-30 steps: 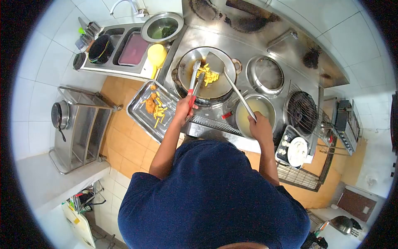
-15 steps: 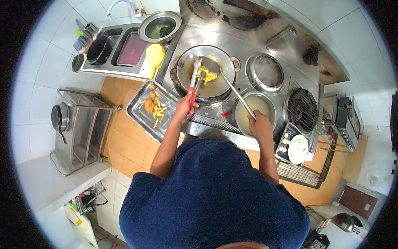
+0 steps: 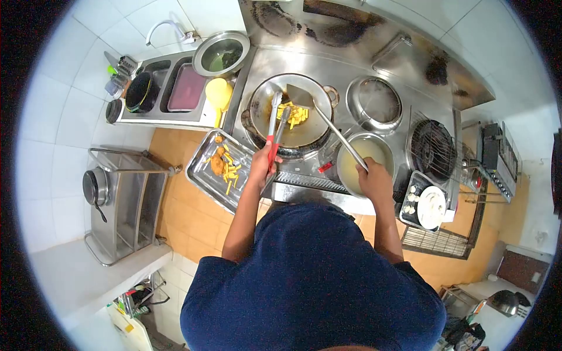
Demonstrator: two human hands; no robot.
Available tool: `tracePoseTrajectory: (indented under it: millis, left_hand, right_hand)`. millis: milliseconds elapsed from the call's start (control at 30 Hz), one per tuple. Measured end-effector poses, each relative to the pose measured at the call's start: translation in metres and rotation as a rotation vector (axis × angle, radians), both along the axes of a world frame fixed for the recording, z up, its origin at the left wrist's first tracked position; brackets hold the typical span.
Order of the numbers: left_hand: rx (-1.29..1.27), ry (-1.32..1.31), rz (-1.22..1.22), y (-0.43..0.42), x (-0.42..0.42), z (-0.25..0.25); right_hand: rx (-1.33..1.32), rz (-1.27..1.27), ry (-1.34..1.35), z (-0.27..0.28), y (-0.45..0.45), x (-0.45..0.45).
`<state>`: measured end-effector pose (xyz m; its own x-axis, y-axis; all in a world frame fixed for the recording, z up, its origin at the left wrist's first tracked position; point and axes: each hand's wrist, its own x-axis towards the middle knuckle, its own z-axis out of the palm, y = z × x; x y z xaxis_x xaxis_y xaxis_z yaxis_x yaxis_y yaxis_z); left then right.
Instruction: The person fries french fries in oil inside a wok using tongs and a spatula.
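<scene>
Red-handled tongs (image 3: 273,121) gripped in left hand (image 3: 261,167), metal spatula (image 3: 340,136) clasped in right hand (image 3: 376,178), yellow fries (image 3: 298,116) in wok (image 3: 311,132)

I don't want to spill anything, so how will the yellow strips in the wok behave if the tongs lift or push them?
The yellow strips look thin and short, so each is probably light. Lying loosely piled, they may scatter when pushed. The wok looks glossy, so they could slip from the tongs.
</scene>
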<state>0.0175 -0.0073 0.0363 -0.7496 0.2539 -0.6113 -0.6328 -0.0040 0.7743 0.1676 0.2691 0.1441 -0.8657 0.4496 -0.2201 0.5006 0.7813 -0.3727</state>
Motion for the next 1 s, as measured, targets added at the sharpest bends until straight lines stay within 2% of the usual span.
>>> tracePoseTrajectory:
  millis: [167, 300, 433, 667, 800, 900, 1000]
  left_hand:
    - [0.013, 0.015, 0.016, 0.002, -0.002, -0.004]
    - [0.006, 0.018, -0.001, 0.002, 0.0, 0.005]
    - [0.036, 0.017, 0.001, 0.001, -0.001, -0.007]
    - [0.045, 0.008, 0.016, -0.002, -0.003, -0.009]
    - [0.015, 0.006, 0.024, -0.002, -0.005, -0.005]
    - [0.018, 0.047, 0.031, 0.001, 0.0, 0.005]
    - [0.03, 0.1, -0.002, -0.004, 0.005, -0.007]
  right_hand:
    - [-0.074, 0.04, 0.085, -0.028, 0.01, 0.001]
    - [-0.12, 0.0, 0.079, -0.02, 0.003, -0.005]
    - [-0.173, 0.007, 0.107, -0.022, 0.003, -0.008]
    - [-0.137, -0.004, 0.03, -0.037, 0.0, -0.011]
    - [-0.173, -0.004, 0.061, -0.027, -0.003, -0.013]
    - [-0.188, 0.014, 0.116, -0.031, -0.002, -0.013]
    - [-0.166, 0.016, 0.08, -0.032, 0.0, -0.007]
